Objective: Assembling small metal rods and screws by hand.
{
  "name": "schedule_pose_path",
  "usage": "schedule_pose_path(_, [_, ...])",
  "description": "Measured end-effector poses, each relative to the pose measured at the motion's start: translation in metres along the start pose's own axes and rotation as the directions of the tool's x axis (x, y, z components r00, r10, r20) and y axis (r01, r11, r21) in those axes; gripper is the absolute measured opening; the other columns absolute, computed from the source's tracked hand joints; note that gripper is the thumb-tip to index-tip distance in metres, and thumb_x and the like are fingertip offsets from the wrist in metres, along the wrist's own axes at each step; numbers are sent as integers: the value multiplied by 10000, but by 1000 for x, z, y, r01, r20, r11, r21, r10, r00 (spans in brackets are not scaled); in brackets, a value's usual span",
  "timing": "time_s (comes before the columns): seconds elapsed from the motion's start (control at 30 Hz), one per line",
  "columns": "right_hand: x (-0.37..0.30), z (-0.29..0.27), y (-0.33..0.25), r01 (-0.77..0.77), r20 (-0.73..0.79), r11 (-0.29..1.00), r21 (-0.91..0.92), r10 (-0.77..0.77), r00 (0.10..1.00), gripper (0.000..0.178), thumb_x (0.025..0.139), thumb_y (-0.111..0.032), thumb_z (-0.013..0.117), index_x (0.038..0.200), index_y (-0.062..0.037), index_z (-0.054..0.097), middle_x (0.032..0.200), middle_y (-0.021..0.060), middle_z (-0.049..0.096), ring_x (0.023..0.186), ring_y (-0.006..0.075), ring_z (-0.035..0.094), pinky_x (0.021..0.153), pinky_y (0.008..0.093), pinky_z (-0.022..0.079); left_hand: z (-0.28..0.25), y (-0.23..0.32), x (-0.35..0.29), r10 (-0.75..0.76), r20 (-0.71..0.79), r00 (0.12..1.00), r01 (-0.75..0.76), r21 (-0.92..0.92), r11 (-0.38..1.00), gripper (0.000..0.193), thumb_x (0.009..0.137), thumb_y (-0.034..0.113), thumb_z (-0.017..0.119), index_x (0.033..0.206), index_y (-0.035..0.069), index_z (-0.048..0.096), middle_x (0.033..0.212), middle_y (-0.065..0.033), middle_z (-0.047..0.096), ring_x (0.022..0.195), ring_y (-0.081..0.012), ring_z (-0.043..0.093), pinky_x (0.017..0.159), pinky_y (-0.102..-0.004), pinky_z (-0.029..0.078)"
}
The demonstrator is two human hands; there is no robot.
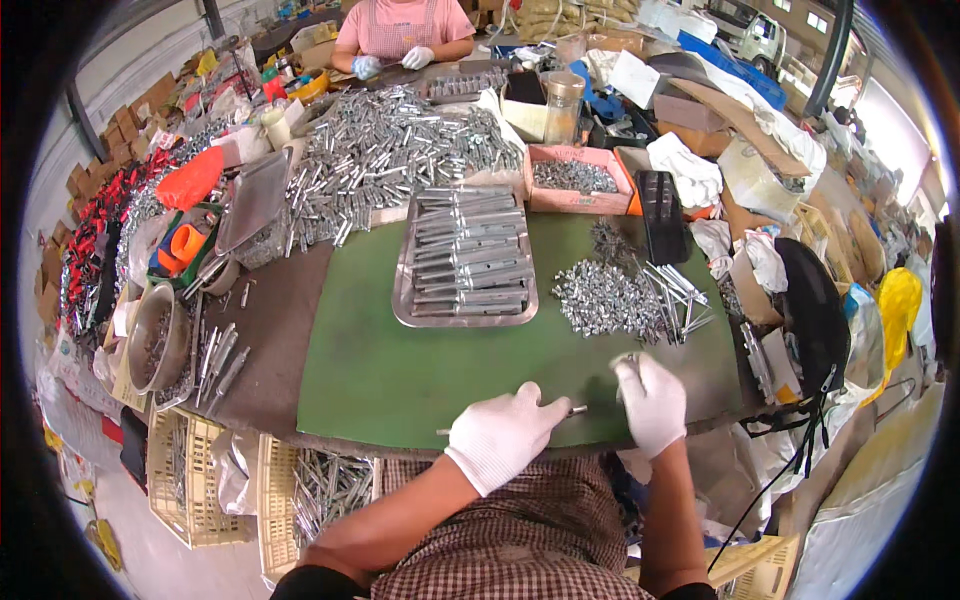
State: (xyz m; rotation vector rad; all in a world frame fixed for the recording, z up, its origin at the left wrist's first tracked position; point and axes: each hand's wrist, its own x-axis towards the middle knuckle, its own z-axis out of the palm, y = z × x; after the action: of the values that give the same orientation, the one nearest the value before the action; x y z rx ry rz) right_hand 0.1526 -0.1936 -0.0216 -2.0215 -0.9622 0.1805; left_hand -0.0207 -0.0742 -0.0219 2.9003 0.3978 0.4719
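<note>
My left hand (510, 430), in a white knit glove, is closed around a thin metal rod (578, 409) above the near edge of the green mat (350, 350). The rod sticks out past both sides of the hand. To its right, my gloved right hand (652, 402) is raised with thumb and fingers pinched together; what they hold is too small to make out. Just beyond that hand lies a heap of small shiny metal pieces (605, 300), with several loose metal rods (685, 300) beside it. Stacked rows of metal tubular parts (470, 250) fill a steel tray (465, 321).
Behind the tray spreads a large heap of metal parts (400, 140). A pink box (575, 200) of small pieces and a black tray (662, 215) stand at the mat's far right. A metal bowl (158, 340) sits left. Across the table a person in pink (405, 30) works with gloved hands.
</note>
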Motion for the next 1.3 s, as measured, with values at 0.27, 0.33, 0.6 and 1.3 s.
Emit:
schedule_pose_path(0.27, [134, -13, 43, 341, 145, 765, -547, -314, 938, 147, 836, -181, 595, 922, -103, 684, 905, 120, 624, 870, 322, 618, 773, 425, 497, 9, -2, 10, -16, 95, 995, 16, 1, 1000, 180, 844, 183, 587, 1019, 203, 623, 762, -65, 514, 550, -205, 603, 457, -347, 487])
schedule_pose_path(0.33, [142, -13, 33, 422, 275, 744, -518, -322, 906, 150, 825, -197, 610, 916, -102, 682, 918, 117, 615, 880, 312, 618, 778, 427, 497, 4, -1, 9, -19, 72, 997, 24, -61, 998, 159, 863, 197, 573, 1015, 195, 618, 764, -79, 519, 555, -221, 607, 469, -359, 494])
schedule_pose_path(0.6, [154, 1, 44, 568, 481, 576, -587, -317, 818, 172, 836, -239, 619, 958, -119, 635, 987, 129, 579, 894, 340, 617, 789, 462, 507, 8, -8, 3, -55, 157, 986, 77, -138, 987, 154, 891, 214, 542, 1038, 197, 586, 798, -139, 529, 572, -303, 625, 506, -434, 520])
schedule_pose_path(1.3, [123, -3, 32, 307, 169, 832, -463, -257, 952, 218, 781, -194, 702, 968, -88, 658, 870, 143, 677, 828, 351, 646, 767, 437, 502, 8, -6, 9, -9, 225, 974, 65, -243, 968, 226, 843, 141, 579, 1064, 92, 592, 899, -162, 558, 752, -329, 665, 651, -440, 553])
